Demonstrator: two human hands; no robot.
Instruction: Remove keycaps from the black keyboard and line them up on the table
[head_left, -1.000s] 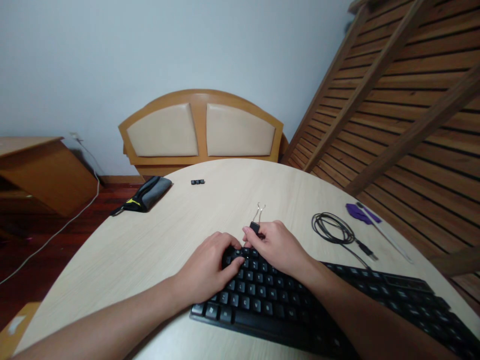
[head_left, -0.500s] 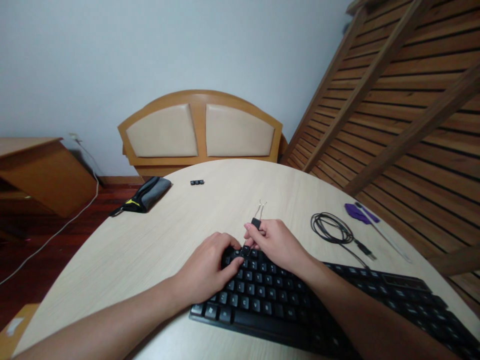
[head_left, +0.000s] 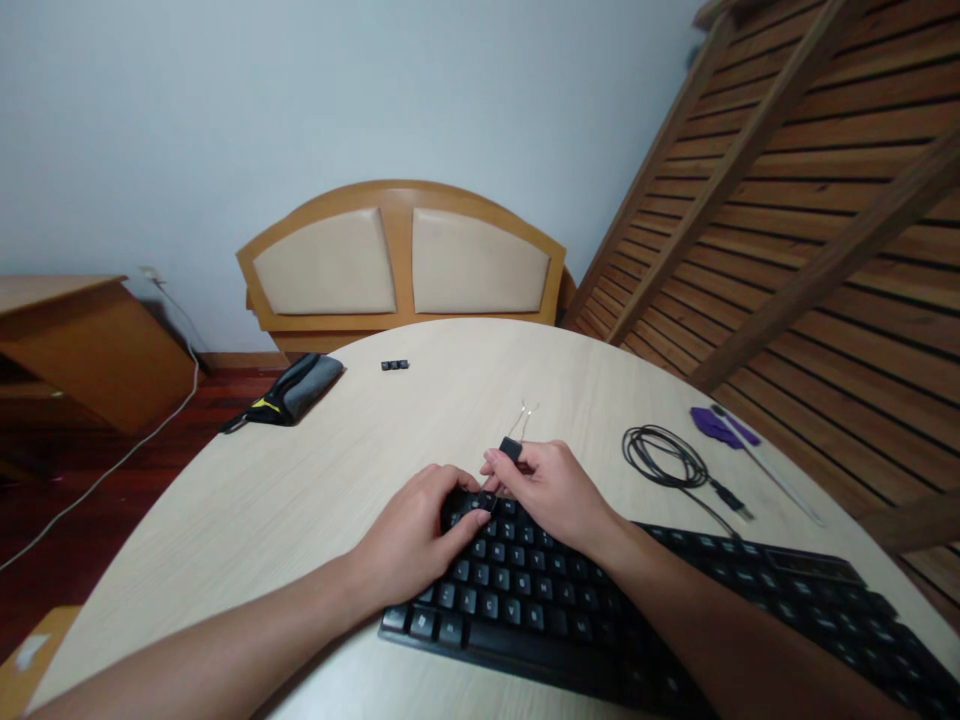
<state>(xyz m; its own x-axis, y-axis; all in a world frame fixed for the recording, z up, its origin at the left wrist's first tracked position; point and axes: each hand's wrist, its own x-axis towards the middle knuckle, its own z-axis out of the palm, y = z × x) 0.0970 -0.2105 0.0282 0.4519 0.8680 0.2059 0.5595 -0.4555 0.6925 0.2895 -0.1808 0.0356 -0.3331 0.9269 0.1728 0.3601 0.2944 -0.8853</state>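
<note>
Black wire-ended tool (head_left: 511,448) within right-hand grip (head_left: 551,488)

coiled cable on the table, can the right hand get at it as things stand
Probably yes: only tabletop separates the right hand from the coiled cable, though that hand may first need to release the wire tool.

Facing you is a plain, pale blue-grey wall (head_left: 450,100) in soft light, with an arched wooden headboard (head_left: 405,270) of two cream padded panels standing before it, beyond your round, pale table (head_left: 300,520). To your right leans a brown slatted wooden frame (head_left: 787,230); to your left, a wooden cabinet (head_left: 97,340) stands on the dark reddish floor (head_left: 169,410).
</note>
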